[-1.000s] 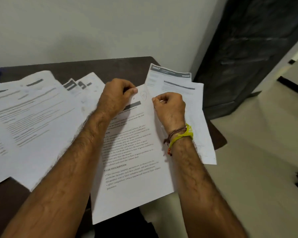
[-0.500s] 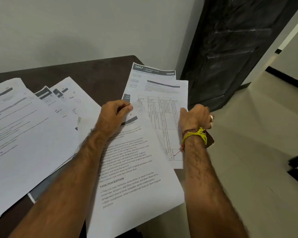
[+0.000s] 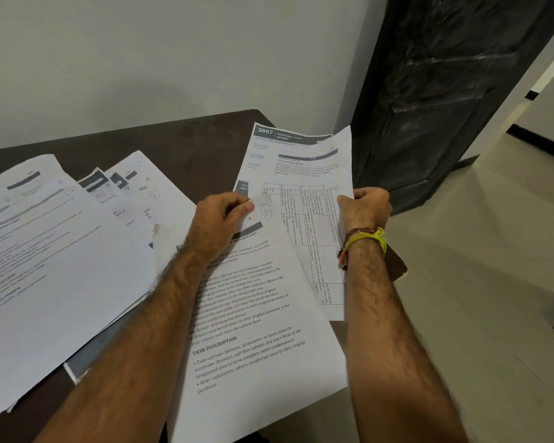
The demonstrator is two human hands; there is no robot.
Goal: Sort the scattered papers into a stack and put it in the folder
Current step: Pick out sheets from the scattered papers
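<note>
A bare strip of counter [image 3: 186,145] is left open at twelve o'clock, between the overlapping papers [image 3: 45,251] at nine o'clock and the header sheet [image 3: 269,155] at one o'clock. Passage at twelve is bounded by the wall [image 3: 173,59]. At two o'clock a dark door [image 3: 445,91] stands; the floor [image 3: 477,282] lies open at three o'clock.

We read "3667" and "DRESSING TABLE" in the dark header of the far sheet [image 3: 293,145], "TASK DESCRIPTION" as a bold heading on the near printed sheet [image 3: 247,330], and a circled handwritten "51" at its top corner.
</note>
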